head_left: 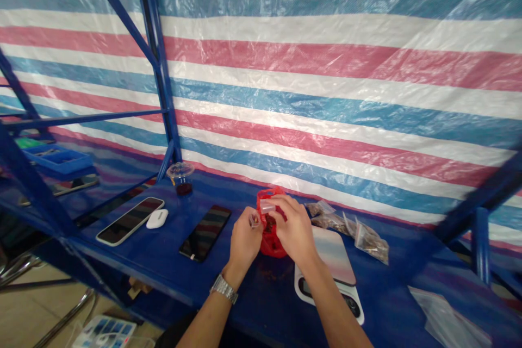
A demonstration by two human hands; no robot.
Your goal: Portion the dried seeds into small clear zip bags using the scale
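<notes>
A red plastic bag (272, 247) stands open on the blue shelf, with dark brown loose bits inside it. My left hand (245, 240) is closed at the bag's left side, on a small clear plastic bag (254, 221) whose end sticks out by the fingers. Over the red bag's mouth, my right hand (294, 227) pinches a small clear plastic piece (267, 206); its exact kind is too small to make out. Just right of the red bag, a white kitchen scale (332, 254) lies partly under my right forearm.
Several zip bags of brown bits (371, 242) lie behind the scale; a flat clear zip bag (448, 318) is at the right front. To the left are a black phone (206, 232), a white-edged phone (131, 221), an earbud case (157, 218) and a clear cup (182, 178) with dark liquid.
</notes>
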